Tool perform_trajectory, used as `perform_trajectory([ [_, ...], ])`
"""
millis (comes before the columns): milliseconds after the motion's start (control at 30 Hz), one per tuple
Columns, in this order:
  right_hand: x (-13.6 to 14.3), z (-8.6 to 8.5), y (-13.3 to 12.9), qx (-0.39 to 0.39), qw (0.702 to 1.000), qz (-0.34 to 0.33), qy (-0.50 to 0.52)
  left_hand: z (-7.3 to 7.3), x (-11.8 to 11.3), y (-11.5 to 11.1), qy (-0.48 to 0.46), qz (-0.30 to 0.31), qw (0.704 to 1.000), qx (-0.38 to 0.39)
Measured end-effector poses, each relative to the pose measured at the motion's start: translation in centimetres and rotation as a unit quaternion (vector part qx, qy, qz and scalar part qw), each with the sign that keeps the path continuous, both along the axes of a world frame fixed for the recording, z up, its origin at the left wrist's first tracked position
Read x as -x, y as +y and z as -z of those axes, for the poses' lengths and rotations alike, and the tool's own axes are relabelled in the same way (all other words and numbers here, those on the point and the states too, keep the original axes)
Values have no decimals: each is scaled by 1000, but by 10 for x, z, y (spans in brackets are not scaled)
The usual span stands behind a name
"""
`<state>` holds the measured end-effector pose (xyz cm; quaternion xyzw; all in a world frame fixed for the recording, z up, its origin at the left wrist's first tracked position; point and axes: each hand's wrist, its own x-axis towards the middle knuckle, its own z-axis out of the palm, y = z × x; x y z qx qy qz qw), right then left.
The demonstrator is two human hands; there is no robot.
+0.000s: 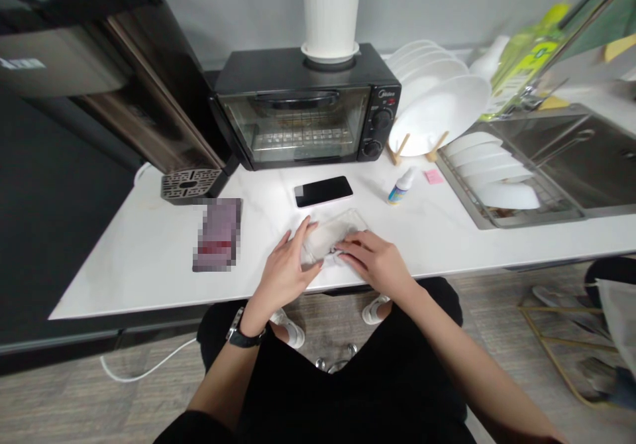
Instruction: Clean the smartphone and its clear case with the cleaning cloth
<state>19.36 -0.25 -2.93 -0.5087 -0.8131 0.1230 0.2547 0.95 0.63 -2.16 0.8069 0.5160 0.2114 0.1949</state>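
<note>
A clear phone case (328,227) lies on the white counter right in front of me. Its left edge is gripped by my left hand (285,268), thumb at the near side and fingers at the far side. My right hand (375,258) has its fingers pinched on a small white wipe (332,257), pressed against the near right part of the case. Just beyond the case a phone (324,191) lies flat, dark screen up. A small white spray bottle (400,187) with a blue and yellow label stands to the right of the phone.
A purple pixelated item (218,235) lies at the left, before a drink dispenser (191,182). Behind the phone stands a black toaster oven (308,119) bearing a white pot (331,13). White plates (437,112), a pink sticky note (433,176) and a sink with bowls (501,189) are at the right.
</note>
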Motion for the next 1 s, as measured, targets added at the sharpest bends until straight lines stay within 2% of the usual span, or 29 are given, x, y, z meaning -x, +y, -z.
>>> perform_trajectory([
  [67, -3, 2, 7, 2, 999, 28, -28, -2, 0, -1, -6, -3, 1000, 3],
  [167, -5, 4, 21, -15, 991, 123, -54, -3, -1, -1, -7, -5, 1000, 7],
  [233, 2, 5, 27, -24, 988, 139, -60, -3, -1, -1, -9, -6, 1000, 9],
  [367, 30, 7, 25, -20, 991, 116, -61, -3, -1, -1, -16, -8, 1000, 14],
  [467, 46, 4, 17, -5, 999, 40, -22, -3, -2, -1, -18, -4, 1000, 14],
  [567, 42, 1, 14, 10, 999, -51, 15, -2, -2, -1, -16, -3, 1000, 12],
  [600, 37, 1, 15, 13, 999, -50, 16, -2, -2, -1, -14, -2, 1000, 12],
  [700, 20, 3, 20, 14, 998, 61, 2, -3, -2, -1, -12, 1, 1000, 8],
  [767, 20, 4, 23, 11, 993, 121, -7, -3, -1, -1, -10, 1, 1000, 7],
  [800, 23, 5, 23, 9, 994, 113, -4, -3, -1, -1, -9, 2, 1000, 8],
  [933, 40, 1, 18, 28, 998, -56, 29, -1, 1, -1, -10, 4, 1000, 6],
  [1000, 37, -1, 17, 52, 997, -60, 14, -1, 1, 0, -12, 5, 1000, 7],
])
